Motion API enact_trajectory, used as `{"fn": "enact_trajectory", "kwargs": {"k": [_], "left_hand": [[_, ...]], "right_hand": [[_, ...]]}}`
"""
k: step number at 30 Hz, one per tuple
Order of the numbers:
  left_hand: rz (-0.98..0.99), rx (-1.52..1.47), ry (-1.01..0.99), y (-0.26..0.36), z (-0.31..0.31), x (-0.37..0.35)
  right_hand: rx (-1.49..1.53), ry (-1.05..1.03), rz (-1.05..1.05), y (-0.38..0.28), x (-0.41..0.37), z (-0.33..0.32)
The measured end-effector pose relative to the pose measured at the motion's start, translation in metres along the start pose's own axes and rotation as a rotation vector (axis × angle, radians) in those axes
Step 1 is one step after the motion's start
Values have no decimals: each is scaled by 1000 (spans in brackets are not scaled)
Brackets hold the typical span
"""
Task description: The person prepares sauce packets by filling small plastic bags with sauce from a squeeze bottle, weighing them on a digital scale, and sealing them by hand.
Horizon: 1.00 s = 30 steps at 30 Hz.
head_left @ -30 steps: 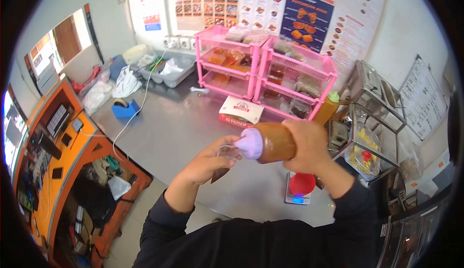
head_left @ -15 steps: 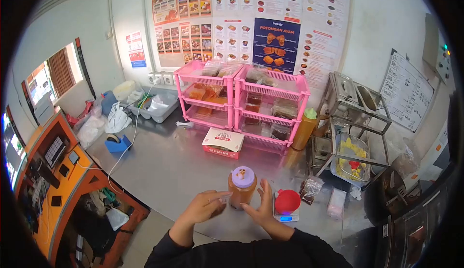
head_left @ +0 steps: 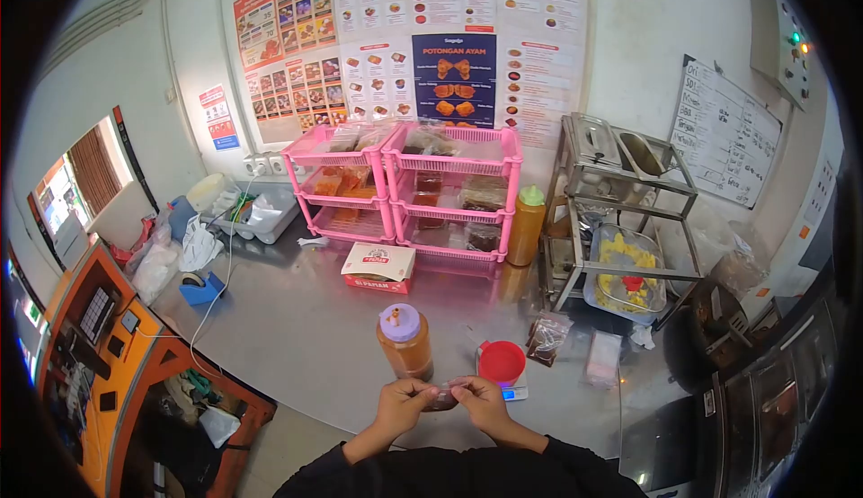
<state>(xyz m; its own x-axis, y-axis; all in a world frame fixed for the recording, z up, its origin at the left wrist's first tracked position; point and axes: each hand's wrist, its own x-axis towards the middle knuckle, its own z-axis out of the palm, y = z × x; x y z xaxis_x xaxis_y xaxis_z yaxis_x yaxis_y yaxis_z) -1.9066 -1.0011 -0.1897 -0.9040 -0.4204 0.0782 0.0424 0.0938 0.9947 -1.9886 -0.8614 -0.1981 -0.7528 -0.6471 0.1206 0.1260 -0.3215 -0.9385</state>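
My left hand (head_left: 404, 405) and my right hand (head_left: 481, 404) meet low in the view, thumbs and fingers pinched. Stretched between them is a small clear plastic bag (head_left: 441, 397); its contents are hard to make out. Just behind my left hand, a squeeze bottle (head_left: 406, 352) of orange-brown sauce stands upright with a lilac cap, its tip smeared with sauce. Beyond my right hand, a red bowl (head_left: 502, 363) rests on a small digital scale (head_left: 516, 393) with a lit blue display.
Pink stacked baskets (head_left: 454, 207) hold bagged sauces at the back, with a red and white box (head_left: 378, 268) in front. A second sauce bottle (head_left: 526, 228), a metal rack (head_left: 620, 269), a bag of dark sauce (head_left: 547, 336) and a pack of plastic bags (head_left: 602, 359) lie rightward. A blue tape dispenser (head_left: 200, 289) is left.
My hands have left the sides of the lilac-capped bottle and come together on the small plastic bag. The view has shifted, so the scene appears further left.
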Motion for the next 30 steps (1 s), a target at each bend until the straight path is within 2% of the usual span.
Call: {"fn": "enact_trajectory", "kwargs": {"k": [6, 12, 15, 18, 21, 24, 27, 30], "left_hand": [[137, 394, -108, 22, 24, 0], [235, 282, -88, 7, 57, -8], [373, 402, -165, 4, 73, -11], [311, 461, -328, 14, 81, -10], [447, 570, -389, 22, 89, -6], [440, 611, -467, 24, 90, -2], [472, 627, -383, 15, 101, -3], [393, 639, -350, 14, 108, -5]], "right_hand": [[-127, 53, 21, 6, -20, -37], [-292, 101, -87, -16, -41, -60], [-408, 107, -175, -17, -49, -77], [-483, 62, -180, -13, -56, -90], [-571, 11, -230, -17, -62, -94], [-660, -19, -284, -22, -63, -98], [-639, -6, -245, -25, -64, -102], [-674, -12, -275, -30, -59, -106]]}}
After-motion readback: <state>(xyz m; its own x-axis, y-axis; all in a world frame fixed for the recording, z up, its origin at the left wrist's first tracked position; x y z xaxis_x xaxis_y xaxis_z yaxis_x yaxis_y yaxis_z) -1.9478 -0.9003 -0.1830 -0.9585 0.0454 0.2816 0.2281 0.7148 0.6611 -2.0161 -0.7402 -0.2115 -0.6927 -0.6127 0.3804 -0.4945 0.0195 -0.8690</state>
